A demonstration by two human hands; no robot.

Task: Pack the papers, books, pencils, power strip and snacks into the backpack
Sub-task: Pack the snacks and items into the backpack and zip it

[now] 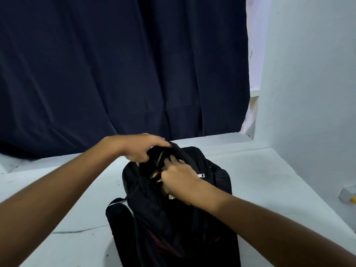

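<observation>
A black backpack (173, 224) lies on the white table (260, 180), its top opening facing away from me. My left hand (141, 149) grips the far rim of the opening and holds it up. My right hand (181, 179) reaches into the opening, fingers curled around something shiny and gold-coloured (156, 175) that looks like a snack packet; most of it is hidden in the dark interior. Papers, books, pencils and the power strip are not visible.
A dark blue curtain (123, 74) hangs behind the table. A white wall (312, 74) rises on the right. A small white and yellow object (347, 196) lies at the table's right edge.
</observation>
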